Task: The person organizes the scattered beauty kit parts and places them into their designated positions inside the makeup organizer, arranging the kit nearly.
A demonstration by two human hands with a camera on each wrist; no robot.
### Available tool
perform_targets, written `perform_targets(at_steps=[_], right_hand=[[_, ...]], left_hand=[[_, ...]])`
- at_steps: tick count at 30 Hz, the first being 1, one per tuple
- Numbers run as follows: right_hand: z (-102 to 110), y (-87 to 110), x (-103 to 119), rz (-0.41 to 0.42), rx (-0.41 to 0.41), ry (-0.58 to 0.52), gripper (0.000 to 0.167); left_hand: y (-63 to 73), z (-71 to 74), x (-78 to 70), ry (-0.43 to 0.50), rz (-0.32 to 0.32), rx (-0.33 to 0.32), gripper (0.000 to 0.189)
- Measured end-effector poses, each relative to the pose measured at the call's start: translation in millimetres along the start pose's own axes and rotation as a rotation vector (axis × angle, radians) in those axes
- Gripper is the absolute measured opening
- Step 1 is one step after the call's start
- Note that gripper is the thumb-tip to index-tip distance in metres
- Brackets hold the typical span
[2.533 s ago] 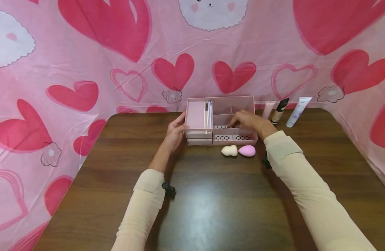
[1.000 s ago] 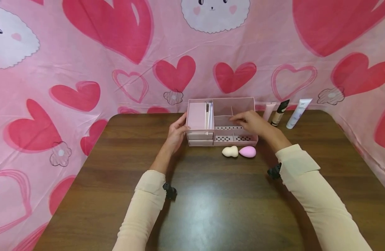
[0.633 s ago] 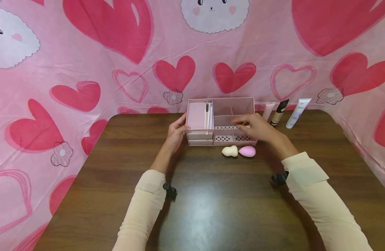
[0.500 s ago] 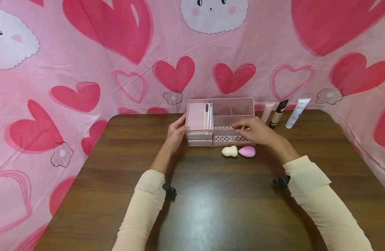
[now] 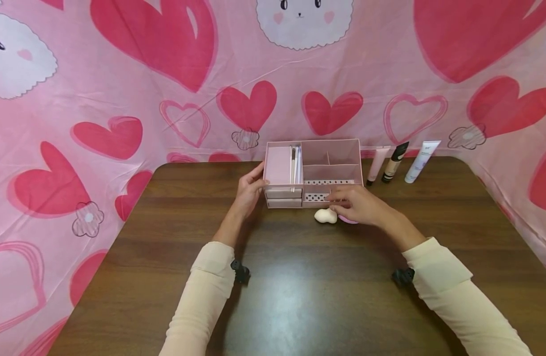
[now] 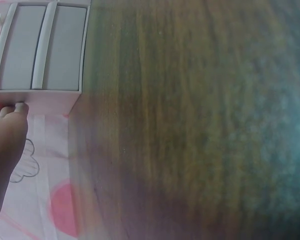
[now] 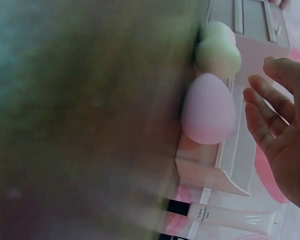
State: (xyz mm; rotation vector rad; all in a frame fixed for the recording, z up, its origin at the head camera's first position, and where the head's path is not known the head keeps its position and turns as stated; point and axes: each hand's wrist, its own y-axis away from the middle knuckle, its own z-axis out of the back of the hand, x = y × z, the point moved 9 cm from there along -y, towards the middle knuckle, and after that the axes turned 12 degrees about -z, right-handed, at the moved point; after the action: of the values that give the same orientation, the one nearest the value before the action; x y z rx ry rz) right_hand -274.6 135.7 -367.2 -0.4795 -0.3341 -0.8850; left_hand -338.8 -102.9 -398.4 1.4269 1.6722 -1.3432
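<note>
- Your left hand (image 5: 250,190) rests against the left side of the pink organizer (image 5: 284,202), near its front corner; the fingers lie on the wall rather than closing round it.
- Your right hand (image 5: 359,203) is over the organizer's front edge, fingers partly spread and loosely bent, holding nothing; the right wrist view shows a gap between it and the sponges.
- The organizer stands by the middle of the table's (image 5: 273,287) far edge. Just in front of it, toward the near edge, lie the cream sponge (image 5: 325,216) and, beside it, the pink sponge (image 7: 209,110).
- Judged from the layout, the slim brushes (image 5: 295,165) are already stowed, lying in the organizer's upper left tray, and the two drawers below look closed.
- What seems left is outside: both sponges, plus the pink tube (image 5: 378,165), the dark-capped bottle (image 5: 395,163) and the white tube (image 5: 422,162), standing upright along the far edge toward the far right corner.
- You can make out small dark lettering on the pink tube and faint print on the white one, but neither can be read; no brand is legible, on the bottle either.
</note>
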Motion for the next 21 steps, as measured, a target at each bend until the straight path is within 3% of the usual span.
perform_targets(at_steps=[4,15,21], right_hand=[[-3.5,5.2,2.8,0.044,-0.014,0.015,0.021],[-14.0,8.7,1.7,-0.007,0.037,0.089,0.025],[-19.3,10.7,4.9,0.023,0.041,0.120,0.025]], left_hand=[[0.3,0.2,1.0,-0.005,0.001,-0.003,0.064],[1.1,-1.0,-1.7,-0.004,-0.014,0.005,0.064],[0.7,-1.1,-0.2,-0.003,-0.011,0.006,0.063]])
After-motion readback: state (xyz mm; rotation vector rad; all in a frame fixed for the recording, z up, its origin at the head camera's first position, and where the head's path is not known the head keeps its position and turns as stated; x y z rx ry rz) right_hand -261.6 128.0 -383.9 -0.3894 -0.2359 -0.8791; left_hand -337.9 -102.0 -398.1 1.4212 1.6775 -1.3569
